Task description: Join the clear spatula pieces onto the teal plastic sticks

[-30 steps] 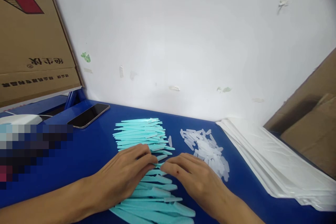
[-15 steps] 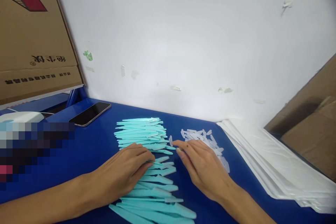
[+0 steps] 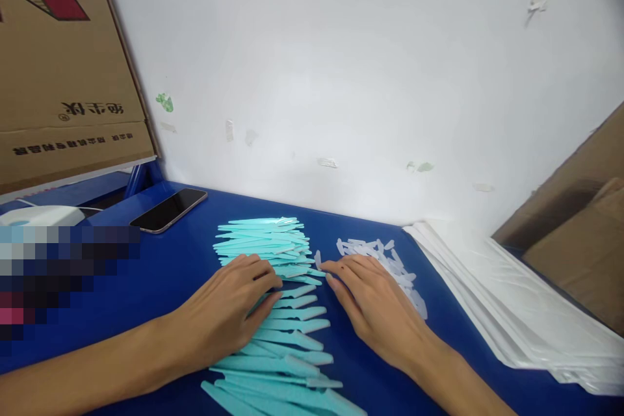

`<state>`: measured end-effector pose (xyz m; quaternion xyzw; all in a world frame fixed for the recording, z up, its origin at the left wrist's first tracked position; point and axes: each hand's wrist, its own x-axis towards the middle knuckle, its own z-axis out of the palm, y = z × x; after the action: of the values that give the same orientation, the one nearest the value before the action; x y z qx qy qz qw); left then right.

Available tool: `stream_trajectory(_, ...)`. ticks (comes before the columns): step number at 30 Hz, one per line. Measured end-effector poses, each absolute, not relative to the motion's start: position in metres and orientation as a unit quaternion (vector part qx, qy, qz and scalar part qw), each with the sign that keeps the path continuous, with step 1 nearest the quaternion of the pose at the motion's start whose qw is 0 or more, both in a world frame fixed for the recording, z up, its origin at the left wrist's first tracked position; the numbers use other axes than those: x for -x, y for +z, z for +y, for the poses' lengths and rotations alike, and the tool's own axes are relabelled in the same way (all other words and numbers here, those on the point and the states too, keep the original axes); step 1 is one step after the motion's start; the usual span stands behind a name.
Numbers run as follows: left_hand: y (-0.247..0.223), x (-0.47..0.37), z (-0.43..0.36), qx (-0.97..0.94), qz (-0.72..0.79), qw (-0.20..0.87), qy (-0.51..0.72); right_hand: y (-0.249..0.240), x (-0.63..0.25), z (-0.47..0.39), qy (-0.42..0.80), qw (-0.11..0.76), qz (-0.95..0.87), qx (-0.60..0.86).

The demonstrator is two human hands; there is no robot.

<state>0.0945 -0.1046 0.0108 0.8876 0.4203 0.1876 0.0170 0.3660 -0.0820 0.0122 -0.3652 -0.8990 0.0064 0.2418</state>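
Note:
Several turquoise flat sticks with slanted tips lie in two groups on the blue table (image 3: 170,273): a far pile (image 3: 263,240) and a near row (image 3: 292,364). My left hand (image 3: 238,305) rests over the left part of the sticks, between the two groups, thumb and fingers apart, with nothing visible held. Right of the sticks, my right hand (image 3: 375,299) has thumb and index finger close together at the tip of a turquoise stick, beside a small translucent cap (image 3: 318,259). More translucent caps (image 3: 402,268) lie in a pile behind and partly under my right hand.
A phone (image 3: 169,210) lies at the back left, near a white object (image 3: 43,215) with a cable. White plastic bags (image 3: 511,299) are stacked on the right. Cardboard boxes (image 3: 73,65) stand left and right, and a white wall (image 3: 341,78) rises behind the table.
My left hand has moved slightly up and away from the stick by its fingertips, and its thumb and fingers have parted. Some near sticks have shifted a little. My right hand has barely moved.

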Motion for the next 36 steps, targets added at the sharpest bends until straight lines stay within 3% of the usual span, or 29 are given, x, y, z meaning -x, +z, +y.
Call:
stream_trajectory(7, 0.009, -0.087, -0.091, -0.882, 0.445, -0.09, 0.13, 0.009, -0.365, -0.08, 0.037, 0.151, -0.915, 0.373)
stream_trajectory(12, 0.006, -0.084, -0.089, -0.875, 0.456, -0.124, 0.105, 0.007, -0.365, -0.078, -0.006, 0.143, -0.914, 0.379)
stream_trajectory(25, 0.007, -0.086, -0.088, -0.869, 0.474, -0.1, 0.095, 0.003, -0.372, -0.068, -0.115, 0.14, -0.907, 0.381)
stream_trajectory(30, 0.013, -0.09, -0.091, -0.875, 0.454, -0.076, 0.148, 0.01, -0.372, -0.071, -0.142, 0.125, -0.913, 0.361)
stream_trajectory(36, 0.017, -0.093, -0.093, -0.877, 0.436, -0.072, 0.187, 0.005, -0.372, -0.07, -0.199, 0.167, -0.884, 0.389)
